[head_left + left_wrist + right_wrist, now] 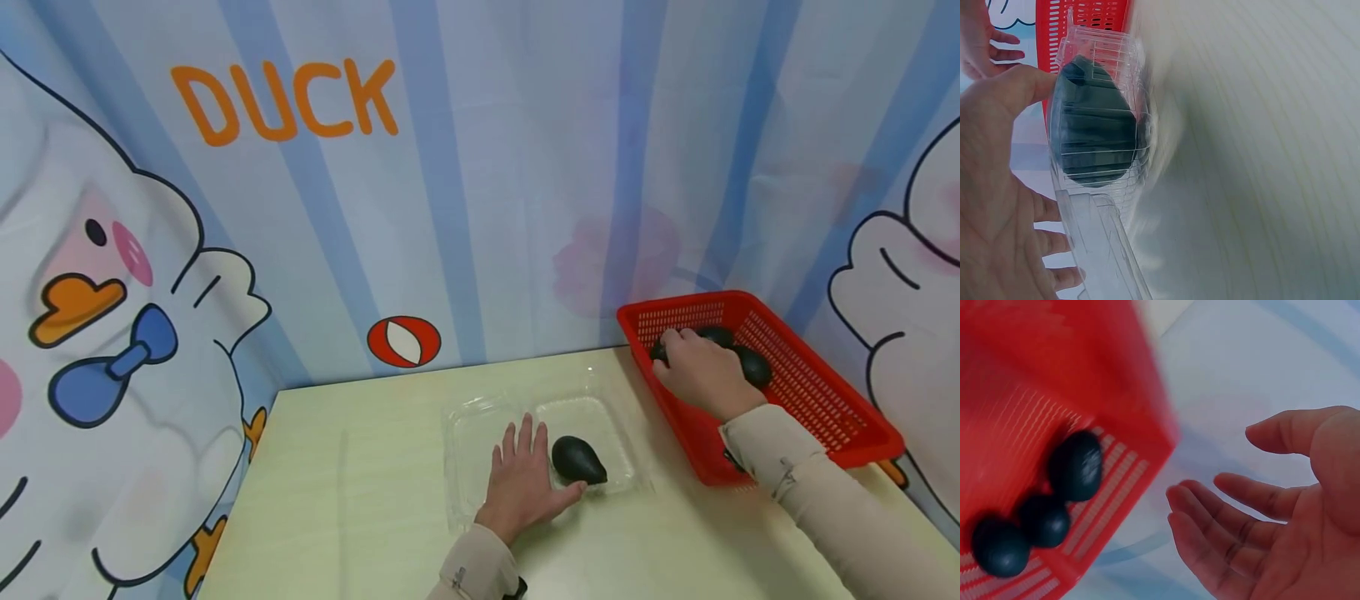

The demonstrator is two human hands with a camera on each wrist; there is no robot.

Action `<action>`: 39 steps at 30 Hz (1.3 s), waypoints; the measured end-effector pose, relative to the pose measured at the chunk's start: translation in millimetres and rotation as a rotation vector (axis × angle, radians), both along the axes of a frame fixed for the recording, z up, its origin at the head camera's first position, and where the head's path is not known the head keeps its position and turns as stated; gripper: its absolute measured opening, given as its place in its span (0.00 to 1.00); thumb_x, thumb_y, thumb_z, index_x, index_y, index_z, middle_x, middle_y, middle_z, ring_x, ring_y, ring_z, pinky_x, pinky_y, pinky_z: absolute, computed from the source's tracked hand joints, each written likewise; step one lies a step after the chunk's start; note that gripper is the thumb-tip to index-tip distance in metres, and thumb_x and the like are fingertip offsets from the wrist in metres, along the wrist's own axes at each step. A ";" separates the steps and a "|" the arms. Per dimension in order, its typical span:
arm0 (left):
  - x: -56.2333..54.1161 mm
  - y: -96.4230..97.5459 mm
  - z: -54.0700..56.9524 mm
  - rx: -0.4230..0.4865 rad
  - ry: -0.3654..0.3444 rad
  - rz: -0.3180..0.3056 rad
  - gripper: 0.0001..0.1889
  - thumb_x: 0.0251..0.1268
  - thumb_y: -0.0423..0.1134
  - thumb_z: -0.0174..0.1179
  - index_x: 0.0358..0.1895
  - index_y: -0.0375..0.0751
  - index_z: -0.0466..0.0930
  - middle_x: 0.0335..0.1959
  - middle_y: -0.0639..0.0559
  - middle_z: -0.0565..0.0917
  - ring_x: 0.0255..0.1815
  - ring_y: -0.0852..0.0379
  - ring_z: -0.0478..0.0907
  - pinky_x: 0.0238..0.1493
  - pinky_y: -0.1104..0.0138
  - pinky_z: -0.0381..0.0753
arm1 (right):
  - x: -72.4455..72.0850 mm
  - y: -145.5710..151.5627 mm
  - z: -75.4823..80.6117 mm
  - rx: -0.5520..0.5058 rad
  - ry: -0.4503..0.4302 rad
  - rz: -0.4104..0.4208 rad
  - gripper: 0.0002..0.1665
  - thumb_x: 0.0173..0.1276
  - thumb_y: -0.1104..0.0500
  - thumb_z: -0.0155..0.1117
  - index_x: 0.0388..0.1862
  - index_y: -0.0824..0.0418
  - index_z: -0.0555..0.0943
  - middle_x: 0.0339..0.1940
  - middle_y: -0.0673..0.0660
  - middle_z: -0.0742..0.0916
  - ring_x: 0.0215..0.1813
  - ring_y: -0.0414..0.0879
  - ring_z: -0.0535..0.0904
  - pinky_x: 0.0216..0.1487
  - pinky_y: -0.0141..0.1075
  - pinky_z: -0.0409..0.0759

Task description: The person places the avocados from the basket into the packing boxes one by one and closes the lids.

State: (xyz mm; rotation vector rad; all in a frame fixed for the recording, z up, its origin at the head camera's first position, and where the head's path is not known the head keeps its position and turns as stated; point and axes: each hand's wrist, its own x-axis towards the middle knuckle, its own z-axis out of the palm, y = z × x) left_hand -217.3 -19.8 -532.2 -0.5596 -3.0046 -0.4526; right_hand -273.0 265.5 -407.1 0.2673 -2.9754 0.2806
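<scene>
A dark avocado (577, 461) lies in one half of a clear plastic clamshell box (467, 467), which stands unfolded on the table. My left hand (523, 487) is spread over the box beside the avocado. In the left wrist view its thumb (1034, 82) touches the box rim, with the other fingers along the edge. At the right, my right hand (705, 375) reaches over a red plastic basket (813, 417) that holds several avocados (753, 367). The right wrist view shows that hand with loosely bent fingers and nothing in its grasp, apart from the avocados (1075, 465).
The pale wooden table (300, 500) ends at a printed curtain (517, 208) with cartoon ducks. The basket's slotted walls rise around the avocados near the table's back right corner.
</scene>
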 end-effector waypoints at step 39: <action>-2.1 -1.6 3.3 -0.020 -0.038 0.001 0.54 0.59 0.77 0.53 0.80 0.42 0.57 0.82 0.42 0.55 0.80 0.37 0.54 0.70 0.39 0.65 | -66.1 99.2 -65.6 0.023 -0.253 -0.300 0.46 0.70 0.50 0.61 0.67 0.86 0.58 0.59 0.89 0.64 0.58 0.85 0.63 0.49 0.70 0.74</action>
